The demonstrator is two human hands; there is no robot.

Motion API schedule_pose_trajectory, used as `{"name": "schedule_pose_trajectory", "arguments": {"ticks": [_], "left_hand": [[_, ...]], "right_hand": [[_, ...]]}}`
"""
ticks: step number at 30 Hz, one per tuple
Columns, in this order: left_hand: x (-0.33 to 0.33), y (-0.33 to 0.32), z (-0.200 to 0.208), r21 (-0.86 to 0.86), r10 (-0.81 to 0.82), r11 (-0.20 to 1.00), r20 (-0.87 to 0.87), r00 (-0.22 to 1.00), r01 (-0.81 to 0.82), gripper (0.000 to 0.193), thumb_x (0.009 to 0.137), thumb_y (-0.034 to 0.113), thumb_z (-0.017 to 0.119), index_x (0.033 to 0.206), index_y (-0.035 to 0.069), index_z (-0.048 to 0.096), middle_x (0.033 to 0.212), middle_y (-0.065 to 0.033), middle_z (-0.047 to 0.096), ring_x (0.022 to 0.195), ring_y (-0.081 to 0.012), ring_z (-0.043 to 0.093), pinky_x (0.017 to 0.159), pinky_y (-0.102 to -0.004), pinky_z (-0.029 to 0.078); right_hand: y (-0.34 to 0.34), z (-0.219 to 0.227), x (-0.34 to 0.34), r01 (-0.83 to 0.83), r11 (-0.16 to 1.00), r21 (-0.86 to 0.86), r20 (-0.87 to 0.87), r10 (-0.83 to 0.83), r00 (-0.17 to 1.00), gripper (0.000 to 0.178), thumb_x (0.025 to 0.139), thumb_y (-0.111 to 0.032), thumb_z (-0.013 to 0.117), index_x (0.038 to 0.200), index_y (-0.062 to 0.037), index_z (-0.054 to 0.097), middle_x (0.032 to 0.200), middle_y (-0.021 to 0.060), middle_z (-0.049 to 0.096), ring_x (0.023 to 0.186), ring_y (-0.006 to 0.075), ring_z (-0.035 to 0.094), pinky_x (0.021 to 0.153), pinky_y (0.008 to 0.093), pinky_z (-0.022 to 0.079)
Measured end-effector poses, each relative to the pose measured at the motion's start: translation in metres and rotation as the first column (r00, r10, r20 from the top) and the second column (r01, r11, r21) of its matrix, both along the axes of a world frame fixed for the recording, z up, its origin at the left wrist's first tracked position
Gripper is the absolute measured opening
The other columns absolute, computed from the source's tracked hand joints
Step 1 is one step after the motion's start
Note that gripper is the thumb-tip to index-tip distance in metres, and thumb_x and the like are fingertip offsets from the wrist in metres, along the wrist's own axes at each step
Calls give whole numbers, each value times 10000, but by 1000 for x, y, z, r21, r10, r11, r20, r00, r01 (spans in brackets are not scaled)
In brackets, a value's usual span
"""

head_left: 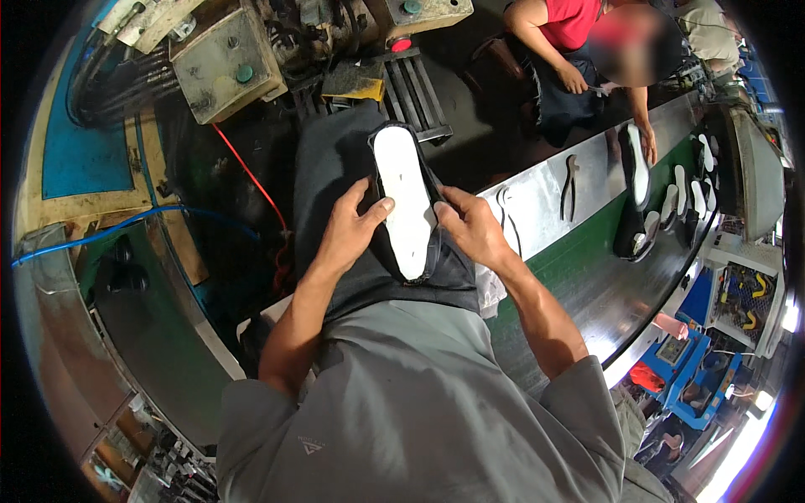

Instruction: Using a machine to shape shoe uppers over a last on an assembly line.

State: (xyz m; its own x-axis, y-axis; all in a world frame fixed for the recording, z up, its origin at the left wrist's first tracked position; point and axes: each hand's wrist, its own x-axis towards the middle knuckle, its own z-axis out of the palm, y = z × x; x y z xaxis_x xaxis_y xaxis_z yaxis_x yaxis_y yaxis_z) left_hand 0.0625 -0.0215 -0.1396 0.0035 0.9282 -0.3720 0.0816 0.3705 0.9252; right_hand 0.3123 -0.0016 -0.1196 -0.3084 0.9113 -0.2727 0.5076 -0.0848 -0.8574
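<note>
A shoe upper (381,230) in black material lies sole side up over my lap, its white insole board (404,193) facing me and its edges wrapping the rim. My left hand (352,225) grips its left side, thumb resting on the white board. On the other side my right hand (474,222) holds the black edge between thumb and fingers. The underside of the shoe and some of my fingertips are hidden. Just right of my right hand, a pair of pincers (505,201) lies on the metal ledge (537,189).
Another pair of pincers (569,186) lies farther along the ledge. Several white-soled shoes (681,191) sit on the green conveyor belt (579,260). A co-worker's hand (648,144) touches one shoe. Machine control boxes (226,67) stand ahead; a blue hose (126,220) runs at left.
</note>
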Motion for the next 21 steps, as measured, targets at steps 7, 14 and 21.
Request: {"name": "schedule_pose_trajectory", "arguments": {"ticks": [7,14,21], "left_hand": [[-39,8,-6,-101,-240,951,352,905,292,561,1034,36,603,1584,-25,509,1347,-129,672,1133,-167,655,954,-352,595],[-46,27,19,-292,-472,836,48,880,464,195,1046,23,547,1164,-67,673,1006,-139,725,838,-216,754,790,-387,654],[-68,17,20,-290,-232,871,468,853,396,275,1061,87,631,1265,-68,729,988,-166,761,929,-251,780,871,-368,650]], "right_hand": [[16,5,2,-25,956,-292,-103,-5,995,545,1050,-229,618,1416,174,623,1297,363,738,1232,390,744,1071,425,552],[6,7,0,-24,999,-37,-29,23,999,508,1078,-225,619,1434,137,627,927,137,741,852,139,659,796,330,566],[5,11,1,-26,997,-69,-100,19,995,462,1081,-200,587,1394,134,652,874,143,719,820,136,642,761,340,555]]}}
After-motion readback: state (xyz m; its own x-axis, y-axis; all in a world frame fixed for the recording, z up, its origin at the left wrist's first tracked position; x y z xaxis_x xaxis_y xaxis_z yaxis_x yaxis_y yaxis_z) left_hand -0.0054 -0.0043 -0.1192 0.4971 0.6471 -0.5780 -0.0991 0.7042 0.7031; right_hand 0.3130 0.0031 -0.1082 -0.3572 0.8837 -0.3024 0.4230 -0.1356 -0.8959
